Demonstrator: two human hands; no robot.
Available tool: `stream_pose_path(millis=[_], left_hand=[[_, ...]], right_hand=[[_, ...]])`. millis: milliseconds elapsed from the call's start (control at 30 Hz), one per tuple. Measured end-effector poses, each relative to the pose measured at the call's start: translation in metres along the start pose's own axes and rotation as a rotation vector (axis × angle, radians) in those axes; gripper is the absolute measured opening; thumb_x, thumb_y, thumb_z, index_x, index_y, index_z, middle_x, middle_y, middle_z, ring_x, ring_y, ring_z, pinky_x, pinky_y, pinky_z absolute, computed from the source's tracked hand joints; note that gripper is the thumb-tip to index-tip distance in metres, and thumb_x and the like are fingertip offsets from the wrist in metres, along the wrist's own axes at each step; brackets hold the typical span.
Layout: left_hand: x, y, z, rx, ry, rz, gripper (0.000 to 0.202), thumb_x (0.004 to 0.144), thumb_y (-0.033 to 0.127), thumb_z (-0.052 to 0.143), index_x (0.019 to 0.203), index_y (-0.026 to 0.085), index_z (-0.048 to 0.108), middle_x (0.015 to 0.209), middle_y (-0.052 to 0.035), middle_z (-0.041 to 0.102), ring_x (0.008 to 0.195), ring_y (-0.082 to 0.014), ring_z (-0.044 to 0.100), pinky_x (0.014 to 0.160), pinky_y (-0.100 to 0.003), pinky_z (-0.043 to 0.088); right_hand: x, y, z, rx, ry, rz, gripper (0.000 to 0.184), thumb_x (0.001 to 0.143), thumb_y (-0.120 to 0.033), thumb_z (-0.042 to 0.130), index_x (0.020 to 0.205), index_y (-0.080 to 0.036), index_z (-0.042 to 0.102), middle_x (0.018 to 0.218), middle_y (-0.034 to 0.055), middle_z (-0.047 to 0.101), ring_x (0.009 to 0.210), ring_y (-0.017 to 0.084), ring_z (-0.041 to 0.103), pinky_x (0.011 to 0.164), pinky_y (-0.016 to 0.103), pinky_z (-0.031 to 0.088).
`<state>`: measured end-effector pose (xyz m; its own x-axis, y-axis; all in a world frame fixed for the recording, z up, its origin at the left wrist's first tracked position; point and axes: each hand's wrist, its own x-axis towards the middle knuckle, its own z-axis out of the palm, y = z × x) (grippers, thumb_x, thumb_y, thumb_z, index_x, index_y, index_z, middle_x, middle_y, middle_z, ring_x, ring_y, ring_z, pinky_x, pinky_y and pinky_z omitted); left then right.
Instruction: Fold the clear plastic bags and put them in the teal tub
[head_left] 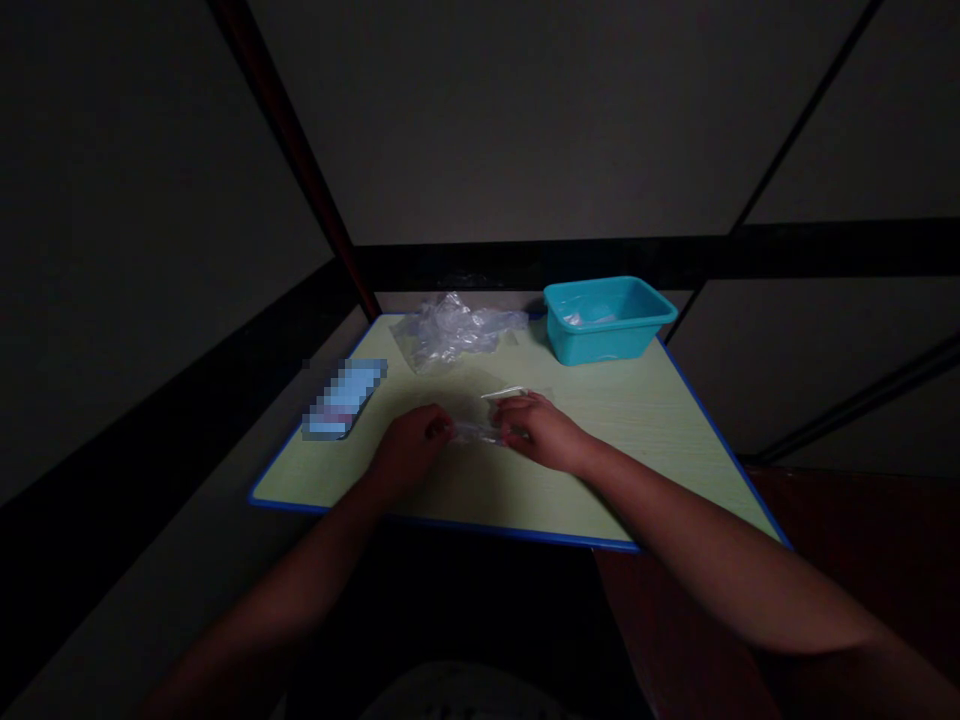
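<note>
A clear plastic bag lies low on the table, near its front edge, stretched between two hands. The left hand pinches one end; the right hand curls over the other, its grip unclear to me. Behind sits crumpled clear plastic, with a turquoise basket to the right.

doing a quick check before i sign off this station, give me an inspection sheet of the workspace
Surface: pale table with blue edging
Job's things: clear plastic between the hands
Clutter: crumpled plastic at the back; blue basket back right, some clear material inside; apparent phone at left, pixelated
Hands: left hand and right hand at the plastic, fingers curled, grip unclear
Cables: nothing seen
Surroundings: dim light, panelled walls with dark strips, reddish floor at right
</note>
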<state>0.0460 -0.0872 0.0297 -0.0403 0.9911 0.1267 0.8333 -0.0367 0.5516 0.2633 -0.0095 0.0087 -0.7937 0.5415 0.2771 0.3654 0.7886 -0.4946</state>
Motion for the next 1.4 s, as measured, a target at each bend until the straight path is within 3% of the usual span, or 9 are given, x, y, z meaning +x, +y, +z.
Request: stream_pose_path(millis=[200,300,533,733,967,1067,1133,1267,1400], left_hand=[[-0.013,0.002,-0.005,0.102,0.009,0.019,0.008,0.079,0.02,0.056,0.071,0.02,0.058,0.075,-0.0011,0.062,0.074,-0.0189,0.059,0.069,-0.029,0.043],[-0.023,0.002,-0.004,0.105,0.009,0.016,0.008,0.079,0.018,0.054,0.072,0.02,0.057,0.076,-0.0015,0.063,0.075,-0.0191,0.06,0.07,-0.03,0.043],[-0.032,-0.002,-0.01,-0.232,-0.073,-0.106,0.028,0.075,0.025,0.057,0.102,0.021,0.058,0.063,0.0061,0.058,0.061,-0.015,0.057,0.06,-0.025,0.042],[-0.037,-0.011,-0.017,-0.51,-0.326,-0.216,0.038,0.074,0.038,0.058,0.106,0.018,0.054,0.056,0.006,0.057,0.051,-0.0139,0.054,0.05,-0.023,0.039],[-0.049,-0.009,-0.025,-0.39,-0.42,-0.25,0.042,0.076,0.04,0.056,0.112,0.019,0.053,0.051,0.0088,0.051,0.045,-0.0133,0.051,0.047,-0.023,0.039],[-0.052,-0.004,-0.029,-0.229,-0.328,-0.182,0.039,0.078,0.041,0.054,0.111,0.019,0.057,0.053,0.0072,0.052,0.049,-0.015,0.054,0.05,-0.025,0.04],[-0.055,0.001,-0.03,-0.128,-0.153,-0.106,0.034,0.082,0.041,0.052,0.107,0.019,0.059,0.062,0.0034,0.059,0.058,-0.0163,0.058,0.057,-0.027,0.044],[-0.066,0.017,-0.023,-0.032,0.155,0.22,0.024,0.09,0.032,0.048,0.104,0.018,0.061,0.096,-0.0067,0.066,0.09,-0.02,0.061,0.082,-0.034,0.048],[-0.079,0.036,-0.005,-0.015,0.128,0.53,0.028,0.093,0.029,0.047,0.118,0.017,0.056,0.113,-0.0114,0.062,0.109,-0.0217,0.057,0.094,-0.036,0.047]], right_hand=[[0.002,-0.001,-0.003,-0.006,-0.02,-0.119,0.012,0.073,-0.007,0.066,0.071,-0.019,0.066,0.082,0.0034,0.067,0.087,0.02,0.061,0.085,0.034,0.041],[0.002,-0.003,-0.003,-0.04,-0.023,-0.133,0.012,0.073,-0.007,0.067,0.071,-0.019,0.065,0.079,0.0032,0.065,0.083,0.019,0.058,0.08,0.031,0.04],[-0.004,-0.013,-0.008,-0.125,-0.102,-0.102,0.009,0.078,-0.024,0.072,0.075,-0.017,0.067,0.081,0.0037,0.064,0.085,0.02,0.057,0.079,0.032,0.034],[-0.005,-0.021,-0.014,-0.052,-0.142,-0.14,0.022,0.091,-0.034,0.058,0.082,-0.017,0.069,0.084,0.0053,0.065,0.089,0.02,0.058,0.086,0.037,0.032],[-0.007,-0.021,-0.001,-0.081,-0.202,-0.144,0.029,0.092,-0.034,0.055,0.115,-0.021,0.064,0.121,0.0111,0.062,0.121,0.026,0.05,0.109,0.058,0.015],[-0.007,-0.028,0.005,-0.127,-0.226,-0.142,0.042,0.093,-0.037,0.052,0.131,-0.021,0.055,0.138,0.0152,0.052,0.134,0.027,0.039,0.111,0.059,0.012],[-0.006,-0.035,0.008,-0.154,-0.252,-0.146,0.048,0.093,-0.04,0.051,0.138,-0.023,0.049,0.147,0.0147,0.043,0.139,0.027,0.031,0.112,0.06,0.007],[-0.005,-0.048,0.011,-0.165,-0.346,-0.208,0.055,0.092,-0.045,0.053,0.142,-0.027,0.044,0.155,0.013,0.031,0.144,0.03,0.02,0.11,0.065,-0.001],[-0.003,-0.046,0.007,-0.172,-0.348,-0.171,0.049,0.093,-0.036,0.052,0.14,-0.025,0.047,0.154,0.0105,0.033,0.144,0.028,0.023,0.113,0.061,-0.002]])
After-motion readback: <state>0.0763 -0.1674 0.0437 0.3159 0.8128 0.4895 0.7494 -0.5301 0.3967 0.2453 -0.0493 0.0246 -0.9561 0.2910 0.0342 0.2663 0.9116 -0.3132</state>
